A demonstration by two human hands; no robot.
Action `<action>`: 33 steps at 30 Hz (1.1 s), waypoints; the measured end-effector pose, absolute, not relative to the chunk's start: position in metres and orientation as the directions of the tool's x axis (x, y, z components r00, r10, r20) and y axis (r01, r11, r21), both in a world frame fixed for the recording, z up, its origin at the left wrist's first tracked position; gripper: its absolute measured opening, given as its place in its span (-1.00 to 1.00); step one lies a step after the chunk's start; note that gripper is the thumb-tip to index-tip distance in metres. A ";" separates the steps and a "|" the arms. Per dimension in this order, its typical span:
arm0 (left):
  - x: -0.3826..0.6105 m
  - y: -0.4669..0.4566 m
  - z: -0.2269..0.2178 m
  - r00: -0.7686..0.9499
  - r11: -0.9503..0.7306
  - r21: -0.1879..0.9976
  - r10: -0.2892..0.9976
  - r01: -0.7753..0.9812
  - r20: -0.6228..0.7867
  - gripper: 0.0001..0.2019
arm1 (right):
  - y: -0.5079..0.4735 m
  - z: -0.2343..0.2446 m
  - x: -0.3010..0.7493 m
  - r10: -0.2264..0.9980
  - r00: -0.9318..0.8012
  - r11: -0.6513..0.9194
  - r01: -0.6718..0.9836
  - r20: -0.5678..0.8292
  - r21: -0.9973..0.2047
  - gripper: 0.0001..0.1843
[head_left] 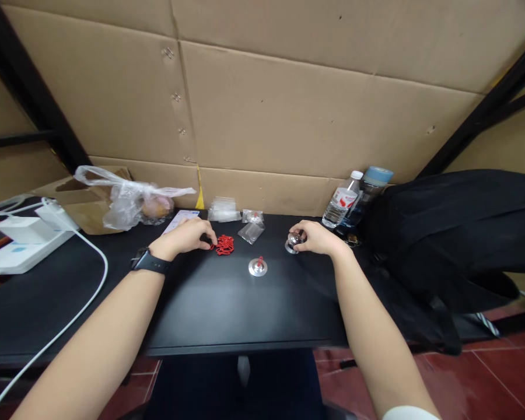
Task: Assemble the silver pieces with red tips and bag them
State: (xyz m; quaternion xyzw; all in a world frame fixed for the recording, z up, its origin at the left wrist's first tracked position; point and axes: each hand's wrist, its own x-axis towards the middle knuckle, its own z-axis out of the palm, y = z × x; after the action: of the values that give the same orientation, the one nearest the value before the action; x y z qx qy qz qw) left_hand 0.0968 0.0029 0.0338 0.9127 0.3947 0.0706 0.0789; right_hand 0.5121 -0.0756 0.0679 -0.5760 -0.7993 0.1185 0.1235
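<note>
My left hand (196, 234) is closed at the edge of a small pile of red cord loops (224, 245), with a bit of red cord (211, 247) at its thumb and fingertips. On the right, my right hand (315, 236) has its fingers curled round shiny metal small cymbals (292, 243), domed in the middle; how many are there is hard to make out. Between the hands, nearer the front, one small cymbal (258, 268) lies flat on the black table (227, 309), a red cord loop standing from its centre.
Behind the cords lie clear plastic bags (224, 210) and a bagged metal piece (252, 216). A phone (181, 221) is beside my left hand. A water bottle (342, 201), a blue-lidded bottle (376, 178) and a black backpack (455, 233) stand right; a white cable (100, 274) crosses left.
</note>
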 end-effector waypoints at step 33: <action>0.195 -0.072 0.052 0.368 -0.643 0.675 0.764 0.363 0.530 -0.86 | -0.106 0.057 0.398 0.857 -0.229 0.509 0.242 0.462 -0.826 -0.44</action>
State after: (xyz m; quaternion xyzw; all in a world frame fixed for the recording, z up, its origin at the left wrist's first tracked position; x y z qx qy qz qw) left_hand 0.1948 -0.0722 0.0516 0.7945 0.3548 0.4360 0.2299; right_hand 0.3985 -0.1059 0.0568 -0.3828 -0.7181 0.3143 0.4890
